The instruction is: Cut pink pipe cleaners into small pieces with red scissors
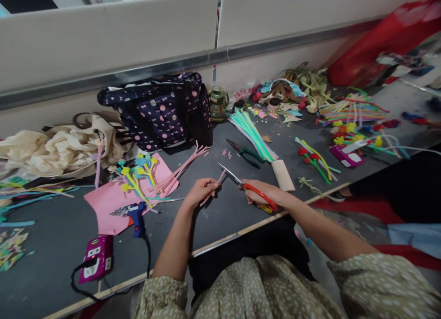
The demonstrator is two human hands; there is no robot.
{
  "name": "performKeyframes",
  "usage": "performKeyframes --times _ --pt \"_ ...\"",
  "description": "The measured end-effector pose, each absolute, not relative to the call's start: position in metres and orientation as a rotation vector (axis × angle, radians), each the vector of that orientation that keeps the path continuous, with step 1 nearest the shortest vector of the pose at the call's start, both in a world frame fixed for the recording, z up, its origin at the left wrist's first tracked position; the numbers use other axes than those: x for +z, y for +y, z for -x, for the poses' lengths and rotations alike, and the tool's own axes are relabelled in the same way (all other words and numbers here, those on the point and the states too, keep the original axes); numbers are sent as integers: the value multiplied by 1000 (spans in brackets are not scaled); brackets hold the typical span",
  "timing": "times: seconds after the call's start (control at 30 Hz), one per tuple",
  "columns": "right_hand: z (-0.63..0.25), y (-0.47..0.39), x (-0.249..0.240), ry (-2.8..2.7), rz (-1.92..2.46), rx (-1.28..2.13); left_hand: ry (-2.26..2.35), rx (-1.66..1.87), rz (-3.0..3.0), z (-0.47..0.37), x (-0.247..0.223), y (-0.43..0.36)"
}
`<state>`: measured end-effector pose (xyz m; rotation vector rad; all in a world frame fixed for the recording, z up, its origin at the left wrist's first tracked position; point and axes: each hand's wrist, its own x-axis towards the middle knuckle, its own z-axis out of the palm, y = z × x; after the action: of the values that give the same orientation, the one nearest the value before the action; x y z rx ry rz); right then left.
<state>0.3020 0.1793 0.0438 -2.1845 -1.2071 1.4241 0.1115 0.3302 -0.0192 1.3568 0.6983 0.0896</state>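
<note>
My left hand [204, 190] is closed on a thin pink strip [221, 176], whose upper end sticks out beside the scissor blades and whose tail hangs below the fingers. Red-handled scissors [260, 193] are in my right hand [253, 193], their blades pointing up and left at the strip. Several short pink pieces [226, 153] lie on the dark table [220, 222] beyond the hands. A bundle of long pink strips [188, 162] rests to the left, partly on a pink sheet [106, 204].
Green-handled pliers [248, 154] and a bundle of green and white strips [253, 135] lie ahead. Left are a blue glue gun [138, 220], a purple power strip [96, 259] and a patterned bag [161, 112]. A glass jar [217, 103] stands by the wall.
</note>
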Motion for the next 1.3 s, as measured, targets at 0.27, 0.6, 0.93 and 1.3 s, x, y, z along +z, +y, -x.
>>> performKeyframes --times 0.27,0.6,0.93,1.3 --pt "-302 174 42 -1292 2171 1425 691 104 -1348 -112 -20 330" --pt "-296 176 48 -1240 2215 1471 685 89 -1358 -112 -21 330" --pt "-295 179 36 -1155 2254 1475 688 97 -1359 -113 -22 329" --pt "-289 184 58 -1206 2306 1452 660 112 -1335 -115 -20 328"
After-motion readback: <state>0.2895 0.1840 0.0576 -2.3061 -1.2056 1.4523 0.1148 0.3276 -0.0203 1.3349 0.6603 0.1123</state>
